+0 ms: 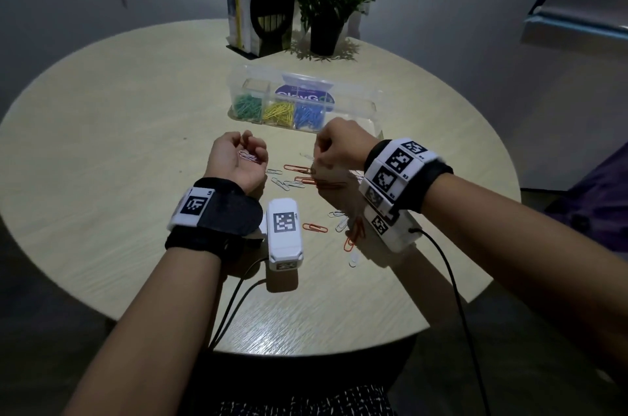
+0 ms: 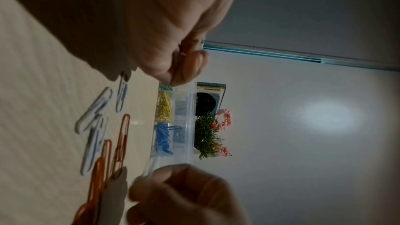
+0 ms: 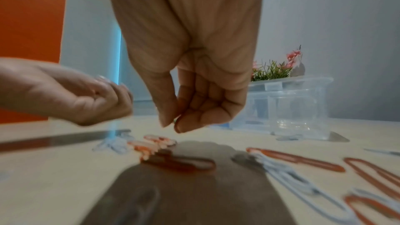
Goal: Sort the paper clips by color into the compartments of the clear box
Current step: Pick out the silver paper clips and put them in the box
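The clear box stands past both hands; its compartments hold green clips, yellow clips and blue clips. My left hand lies palm up in front of the box, its fingers curled over a few white clips. My right hand hovers to its right, thumb and forefinger pinching a white clip just above the table. Below and between the hands lie loose orange clips and white clips. The pinch hides most of the held clip.
More orange and white clips lie scattered near my right wrist. A bookend with books and a potted plant stand behind the box. The round table's front edge is close to my body; cables trail off it.
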Available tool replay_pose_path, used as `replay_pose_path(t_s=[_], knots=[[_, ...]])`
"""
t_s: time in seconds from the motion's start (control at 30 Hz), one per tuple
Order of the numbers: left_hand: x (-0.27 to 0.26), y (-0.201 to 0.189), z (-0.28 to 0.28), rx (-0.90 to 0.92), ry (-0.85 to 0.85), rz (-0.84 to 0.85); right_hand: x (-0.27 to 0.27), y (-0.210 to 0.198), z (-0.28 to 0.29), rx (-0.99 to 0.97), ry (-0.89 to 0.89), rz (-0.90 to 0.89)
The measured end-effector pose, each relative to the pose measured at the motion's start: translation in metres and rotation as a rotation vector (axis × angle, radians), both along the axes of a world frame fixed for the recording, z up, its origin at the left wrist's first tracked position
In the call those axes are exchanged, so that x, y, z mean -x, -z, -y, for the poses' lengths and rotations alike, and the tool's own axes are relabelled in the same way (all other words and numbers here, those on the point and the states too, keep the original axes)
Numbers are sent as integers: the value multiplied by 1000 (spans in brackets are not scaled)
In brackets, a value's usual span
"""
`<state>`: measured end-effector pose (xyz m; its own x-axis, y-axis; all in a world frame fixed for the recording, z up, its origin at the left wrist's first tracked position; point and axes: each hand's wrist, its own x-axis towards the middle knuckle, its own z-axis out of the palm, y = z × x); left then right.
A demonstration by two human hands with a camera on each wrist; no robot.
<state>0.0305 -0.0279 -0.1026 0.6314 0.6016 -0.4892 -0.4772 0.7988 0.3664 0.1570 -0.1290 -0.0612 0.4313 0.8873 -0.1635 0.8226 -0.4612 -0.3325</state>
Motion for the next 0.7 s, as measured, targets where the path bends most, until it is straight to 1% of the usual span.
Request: replay_pose_path(t_s=[0.07,0.17,0.27,0.37,0.43,0.53,0.6,0.7], knots=[[0,-1,2,17,-58,-14,5,-8,-6,-120,7,-86],[1,-3,6,17,-60,-12,24,-18,-19,-222,-76,-161],[2,-5,9,44,-53,6,36,-21,-33,-258,-120,-183],[7,-2,2,115,-56,-16,34,-16,-41,-324,-47,-138],[13,2,-4,97,-21,-60,31,-9,-42,-240,-39,-57],[17,6,-7,54,-9,-101,36,4,-40,-20,-142,36],[17,6,-6,28,-13,-117,40,10,-39,36,-164,49],[17,6,-3,6,-15,-103,42,11,-39,69,-164,79]])
